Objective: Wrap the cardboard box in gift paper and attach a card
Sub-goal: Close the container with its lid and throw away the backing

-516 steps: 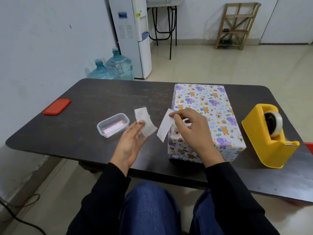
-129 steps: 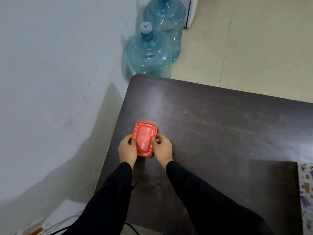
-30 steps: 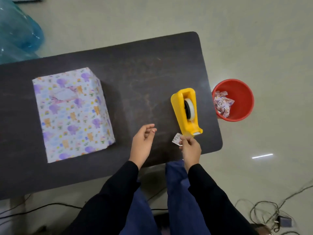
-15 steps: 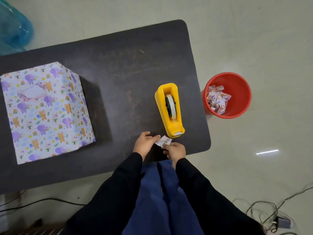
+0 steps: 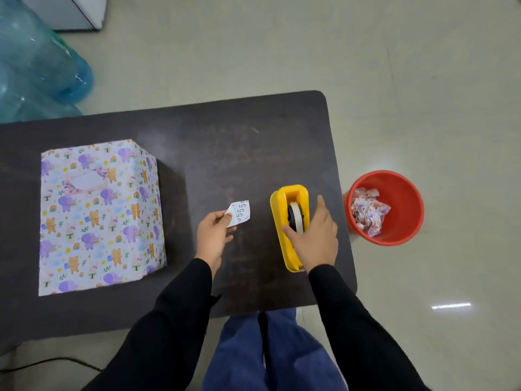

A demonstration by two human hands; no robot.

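The box [image 5: 98,215], wrapped in animal-print gift paper, stands on the left of the dark table [image 5: 225,142]. A pale card [image 5: 84,180] lies stuck on its top face. My left hand [image 5: 214,238] pinches a small white paper slip [image 5: 239,212] with printed digits, held above the table between the box and the dispenser. My right hand [image 5: 313,235] lies over the yellow tape dispenser [image 5: 287,204], thumb on its left side by the tape roll, fingers along its right side.
A red bucket [image 5: 406,193] with crumpled gift-paper scraps stands on the floor right of the table. Blue water bottles [image 5: 33,69] sit at the far left. The table's right edge runs just past the dispenser. My knees are below the near edge.
The slip passed from my right hand to my left, which moved left and up with it. My right hand moved onto the tape dispenser. The view shifted left.
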